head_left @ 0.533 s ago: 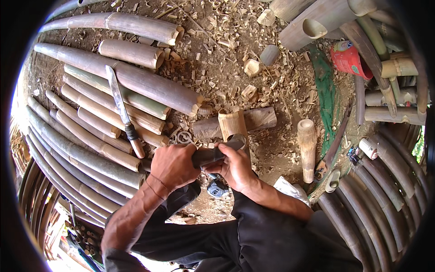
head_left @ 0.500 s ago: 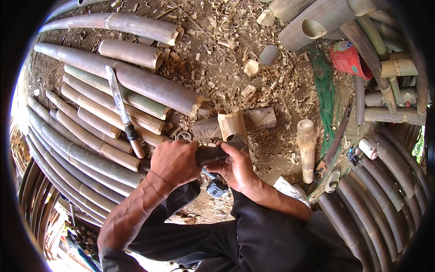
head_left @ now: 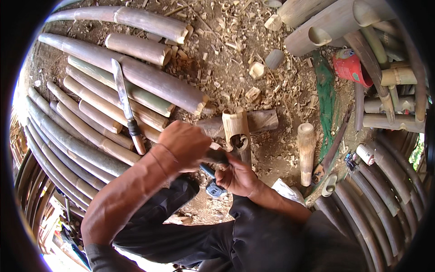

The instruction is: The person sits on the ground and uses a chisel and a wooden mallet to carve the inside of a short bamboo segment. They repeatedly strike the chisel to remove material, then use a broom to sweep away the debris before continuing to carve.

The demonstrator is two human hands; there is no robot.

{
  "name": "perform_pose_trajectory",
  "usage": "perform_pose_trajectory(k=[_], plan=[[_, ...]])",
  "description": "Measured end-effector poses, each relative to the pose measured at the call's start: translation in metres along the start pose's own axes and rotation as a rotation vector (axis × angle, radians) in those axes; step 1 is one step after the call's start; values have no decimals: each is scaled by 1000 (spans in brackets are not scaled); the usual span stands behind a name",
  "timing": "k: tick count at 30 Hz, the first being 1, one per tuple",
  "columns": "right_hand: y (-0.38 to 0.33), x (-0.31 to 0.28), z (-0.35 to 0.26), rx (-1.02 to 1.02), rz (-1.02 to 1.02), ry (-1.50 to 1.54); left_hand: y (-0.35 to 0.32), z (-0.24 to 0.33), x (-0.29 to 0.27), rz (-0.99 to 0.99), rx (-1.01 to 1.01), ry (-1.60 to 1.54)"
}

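My left hand is closed, smeared by motion, around a dark, tube-like piece whose kind I cannot make out. My right hand has its fingers bent and pressed at the piece's other end. Just beyond the hands, a pale bamboo section with a round hole in its side rests across a short log. A blue-grey tool lies below the hands, between my legs, partly hidden.
Bamboo poles lie in rows on the left, with a long knife on top. Wood chips cover the ground. On the right are a pale wooden mallet-like piece, a handsaw, a red bucket, green netting and more bamboo.
My left hand has risen, and the dark piece has drawn back from the bamboo section, uncovering its hole. My right hand has turned and its fingers have curled more.
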State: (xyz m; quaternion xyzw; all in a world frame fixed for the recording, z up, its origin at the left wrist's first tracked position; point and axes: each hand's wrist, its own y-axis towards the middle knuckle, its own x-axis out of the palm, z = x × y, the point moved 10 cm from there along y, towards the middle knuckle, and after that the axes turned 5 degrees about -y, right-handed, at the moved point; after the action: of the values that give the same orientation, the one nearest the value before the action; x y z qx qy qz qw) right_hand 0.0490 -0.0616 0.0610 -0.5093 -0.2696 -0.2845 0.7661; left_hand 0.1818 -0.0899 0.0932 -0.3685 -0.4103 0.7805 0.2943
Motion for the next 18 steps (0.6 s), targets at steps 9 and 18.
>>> perform_pose_trajectory(k=[9, 18], plan=[[-28, -50, -15, -9, 601, -705, -7, -2, 142, 359, -72, -772], [-58, -73, -66, -292, 869, -1728, 6, 98, 171, 406, -317, -1393]])
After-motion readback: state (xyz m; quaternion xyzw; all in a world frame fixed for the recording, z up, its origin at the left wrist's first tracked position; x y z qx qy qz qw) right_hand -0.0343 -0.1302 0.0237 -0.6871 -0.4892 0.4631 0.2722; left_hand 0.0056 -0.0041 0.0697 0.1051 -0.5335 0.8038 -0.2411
